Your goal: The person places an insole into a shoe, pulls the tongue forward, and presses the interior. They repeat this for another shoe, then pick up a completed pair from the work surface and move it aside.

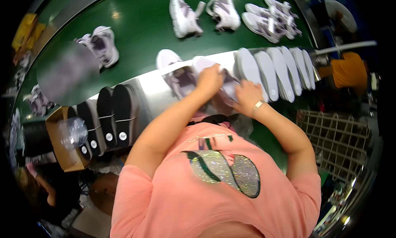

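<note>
A pale lilac-and-white sneaker lies on the metal strip in front of my body, its toe pointing away from me. My left hand grips its upper near the tongue with bent fingers. On the heel side, my right hand has its fingers curled over the collar; the fingertips are partly hidden inside the opening. Just left of it rests a matching sneaker, its opening facing up, untouched. Close to the right of my right hand stands a row of light grey insoles.
Black insoles in banded stacks lie at left by an open cardboard box. More sneakers sit on the green table. A blurred patch covers the far left. At right are a wire basket and an orange-clad person.
</note>
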`<state>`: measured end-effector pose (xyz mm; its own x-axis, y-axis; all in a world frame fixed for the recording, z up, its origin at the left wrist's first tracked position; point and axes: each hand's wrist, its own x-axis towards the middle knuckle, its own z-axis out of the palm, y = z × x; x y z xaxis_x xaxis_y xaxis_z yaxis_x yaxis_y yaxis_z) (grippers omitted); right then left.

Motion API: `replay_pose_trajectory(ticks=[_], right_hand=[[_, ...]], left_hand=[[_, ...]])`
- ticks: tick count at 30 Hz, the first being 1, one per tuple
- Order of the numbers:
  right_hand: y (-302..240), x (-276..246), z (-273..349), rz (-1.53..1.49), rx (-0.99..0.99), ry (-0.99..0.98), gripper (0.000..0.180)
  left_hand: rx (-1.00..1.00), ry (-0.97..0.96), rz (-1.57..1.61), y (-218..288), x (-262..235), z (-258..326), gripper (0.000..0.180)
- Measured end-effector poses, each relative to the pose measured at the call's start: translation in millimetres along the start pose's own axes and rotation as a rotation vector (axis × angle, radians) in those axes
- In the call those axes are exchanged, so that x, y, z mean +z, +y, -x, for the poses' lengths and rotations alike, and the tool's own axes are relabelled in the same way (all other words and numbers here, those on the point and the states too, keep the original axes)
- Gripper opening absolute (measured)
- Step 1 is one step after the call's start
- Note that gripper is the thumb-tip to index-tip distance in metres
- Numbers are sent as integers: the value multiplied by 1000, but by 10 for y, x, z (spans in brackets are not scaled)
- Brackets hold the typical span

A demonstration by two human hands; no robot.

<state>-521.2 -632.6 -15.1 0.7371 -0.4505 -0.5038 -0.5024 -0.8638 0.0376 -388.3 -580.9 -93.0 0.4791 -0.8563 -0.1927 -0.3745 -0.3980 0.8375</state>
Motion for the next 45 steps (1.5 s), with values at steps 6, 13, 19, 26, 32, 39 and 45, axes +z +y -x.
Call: replay_pose_trajectory(ticks=[6,13,19,26,32,39,45], right_hand=[[210,-122,243,-56,-45,17,21],[17,375,-378,15,-261,179,13],[-2,393,-683,-26,-171,-197,19],[-135,117,-710,16,-174,-346,32],[-22,295,-689,-40,-70,-215,29],[31,-152,-327,75,-236,-521,28],[225,221,-356,-16,-333,-389,32]], left_hand=[[19,6,28,25,54,17,23],[16,54,128,-20,85,49,18],[-20,91,190,-60,29,16,20],[28,68,155,-44,-29,11,24],[44,55,131,-4,-37,5,24],[38,61,173,-9,-32,11,23],[0,16,225,100,-93,24,22]])
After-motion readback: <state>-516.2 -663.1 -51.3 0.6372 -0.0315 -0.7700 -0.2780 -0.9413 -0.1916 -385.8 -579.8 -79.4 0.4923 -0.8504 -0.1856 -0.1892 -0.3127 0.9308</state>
